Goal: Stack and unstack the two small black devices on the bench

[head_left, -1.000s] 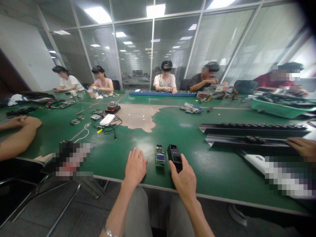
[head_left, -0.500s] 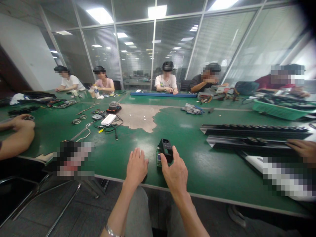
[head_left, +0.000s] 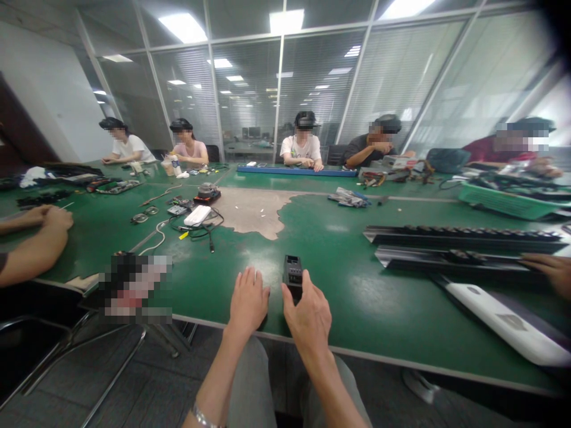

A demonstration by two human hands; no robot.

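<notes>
Now the right grip [head_left: 310, 306] has the black case [head_left: 293, 270] by its near end, thumb left, fingers right, the case's long axis running near to far! Just left, the left grip [head_left: 248, 300] rests released, palm down. The counter [head_left: 348, 303] edge sits close on the near side; room spreads right toward dark rails [head_left: 419, 257].

Rectangular light panels [head_left: 286, 22] burn out to white in the glass partition [head_left: 247, 83], whether reflected or behind it unclear, and pale sheens lie on the green bench [head_left: 379, 309], while the black housing [head_left: 293, 270] near its front edge loses detail and the floor [head_left: 111, 386] below sinks into dimness. Wide-angle distortion splays the partition's frames, and black vignetting darkens the upper right corner. Toward the bench's far right corner the green basket [head_left: 499, 201] looks soft, and blocky pixelation covers parts of the people [head_left: 301, 147].
</notes>
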